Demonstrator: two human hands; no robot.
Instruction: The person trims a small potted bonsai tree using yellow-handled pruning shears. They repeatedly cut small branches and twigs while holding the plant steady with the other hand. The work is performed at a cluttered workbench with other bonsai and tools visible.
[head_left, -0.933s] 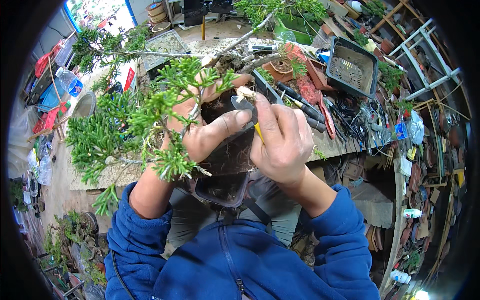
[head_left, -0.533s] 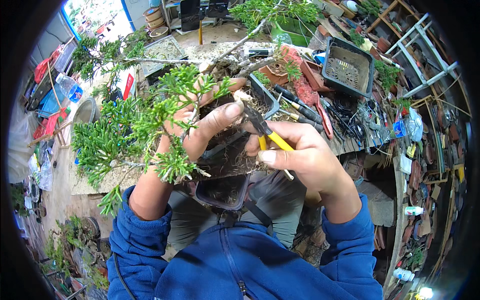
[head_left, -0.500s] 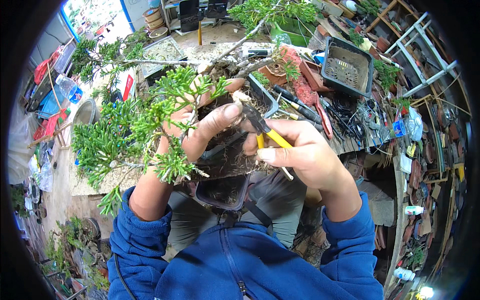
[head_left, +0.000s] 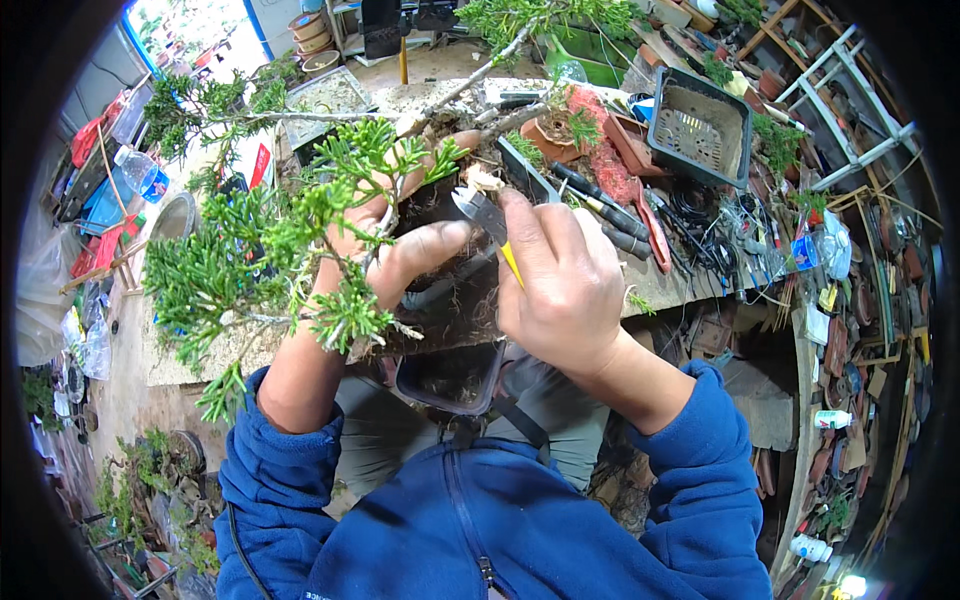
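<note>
A juniper tree (head_left: 235, 250) with bright green foliage and pale branches spreads over the left and top of the bench. My left hand (head_left: 415, 262) reaches behind its foliage, fingers curled around the base of the trunk, the thumb stretched across. Closed around a pair of yellow-handled pliers (head_left: 484, 214) is my right hand (head_left: 565, 290), which hides most of the handles. The metal jaws point up and left, beside a pale, torn stub of wood (head_left: 483, 179) at the trunk base. Below the hands, thin roots and dark soil (head_left: 470, 305) show.
An empty black plastic tray (head_left: 700, 130) stands at the right back, near a red mesh (head_left: 598, 150) and several hand tools (head_left: 610, 215). A dark pot (head_left: 450, 400) sits at my lap. At left are a water bottle (head_left: 142, 175) and a round pan (head_left: 177, 215).
My right hand has turned over and shifted up, so its back now faces up. The pliers' jaws have swung to the left side of the pale stub. My left hand stays nearly in place.
</note>
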